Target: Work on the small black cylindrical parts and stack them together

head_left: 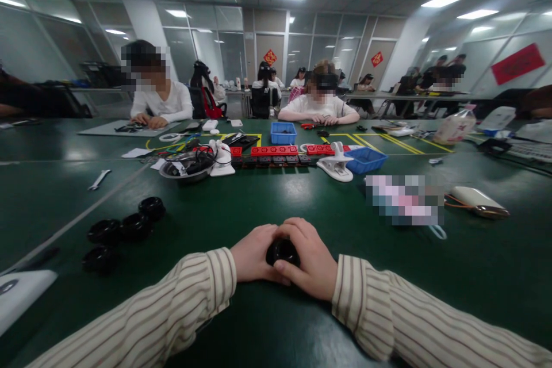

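Observation:
A glossy black round, ring-like part (286,253) is enclosed between both my hands low over the green table, in front of me. My left hand (253,254) wraps its left side, with the fingertips partly hidden. From the right, my right hand (311,259) curls over it, fingers across the top and thumb along the near side. Several similar black round parts (135,226) sit on the table to the left of my hands.
A wrench (99,180) lies at the left. Across the middle are a metal bowl (188,175) with cables, red power strips (274,150), a white clip stand (335,162) and blue bins (366,160). A power bank (476,202) lies right. Two people sit opposite.

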`<state>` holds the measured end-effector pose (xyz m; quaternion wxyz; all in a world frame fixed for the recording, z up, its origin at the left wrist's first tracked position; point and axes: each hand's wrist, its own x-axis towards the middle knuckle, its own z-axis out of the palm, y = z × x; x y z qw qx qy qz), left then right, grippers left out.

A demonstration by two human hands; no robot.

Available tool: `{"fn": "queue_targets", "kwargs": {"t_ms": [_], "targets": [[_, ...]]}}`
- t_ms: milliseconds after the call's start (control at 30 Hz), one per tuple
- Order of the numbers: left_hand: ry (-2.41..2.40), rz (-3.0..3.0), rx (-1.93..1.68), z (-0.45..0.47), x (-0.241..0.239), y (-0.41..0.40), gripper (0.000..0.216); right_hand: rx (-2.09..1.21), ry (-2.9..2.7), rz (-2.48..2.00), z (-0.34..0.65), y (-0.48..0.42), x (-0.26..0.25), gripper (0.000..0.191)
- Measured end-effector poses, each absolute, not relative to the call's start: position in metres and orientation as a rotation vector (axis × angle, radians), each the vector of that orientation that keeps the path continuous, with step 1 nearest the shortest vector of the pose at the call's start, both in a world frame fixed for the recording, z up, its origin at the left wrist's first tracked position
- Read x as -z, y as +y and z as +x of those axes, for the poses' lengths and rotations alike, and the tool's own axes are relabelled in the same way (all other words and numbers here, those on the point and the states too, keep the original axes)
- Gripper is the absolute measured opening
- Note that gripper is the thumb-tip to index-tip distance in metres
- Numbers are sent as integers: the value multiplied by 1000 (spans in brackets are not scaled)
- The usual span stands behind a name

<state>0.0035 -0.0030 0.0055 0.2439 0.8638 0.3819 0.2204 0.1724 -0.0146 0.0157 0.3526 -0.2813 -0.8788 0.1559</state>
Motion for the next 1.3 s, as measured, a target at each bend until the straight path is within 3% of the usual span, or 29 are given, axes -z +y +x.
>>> {"fn": "queue_targets", "kwargs": {"t_ms": [167,300,533,800,1067,1300], "targets": [[1097,2402,-577,4,-4,-3,38,-390,-2331,-731,172,-14,-18,20],[1066,2388,-568,3,-4,-2,29,-389,-2339,-597,172,-14,-21,17],[1054,2371,-521,2,-6,1,33,-411,-2385,-259,171,-16,-24,27],[1031,2327,-630,2,-8,-5,53,-438,-2265,-542,174,-15,-19,32],[1130,2309,-613,1,-1,-1,29,-402,-2268,-780,170,-19,-18,25],[1126,2294,-556,1,-4,-2,29,-416,-2316,-590,172,-18,-20,20]]}}
